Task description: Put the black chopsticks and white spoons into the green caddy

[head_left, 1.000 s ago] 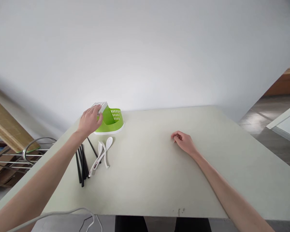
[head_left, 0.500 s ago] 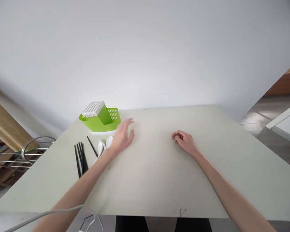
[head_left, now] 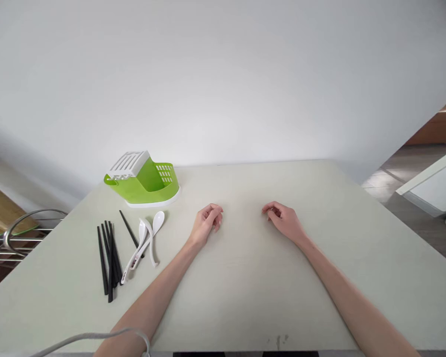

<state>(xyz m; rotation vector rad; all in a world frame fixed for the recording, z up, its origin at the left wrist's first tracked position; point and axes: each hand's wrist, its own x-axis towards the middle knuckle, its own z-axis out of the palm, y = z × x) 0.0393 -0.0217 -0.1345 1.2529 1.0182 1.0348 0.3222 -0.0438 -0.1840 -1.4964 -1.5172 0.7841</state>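
My left hand (head_left: pixel 206 224) rests on the table (head_left: pixel 241 287), its fingers curled in and nothing seen in them. Across from it, my right hand (head_left: pixel 284 220) also lies loosely closed on the tabletop, apparently holding nothing. Left of my left hand are white spoons (head_left: pixel 158 222), some crossing each other. A single black chopstick (head_left: pixel 128 227) lies with one end by the spoons. Several more black chopsticks (head_left: pixel 102 260) form a loose bunch farther left. Behind them stands a green utensil holder (head_left: pixel 134 191) with a white slotted top and white base. Neither hand touches these things.
A pale wall (head_left: pixel 223 84) rises behind the table. At the left edge stands a metal wire rack (head_left: pixel 13 243) with a bamboo-coloured board (head_left: pixel 7 210). A grey cable (head_left: pixel 85 337) crosses over my left forearm in front.
My left hand has come down from beside the holder toward the table's middle, its spread fingers now curled. My right hand stays put. The view has shifted slightly, showing the spoons fully.
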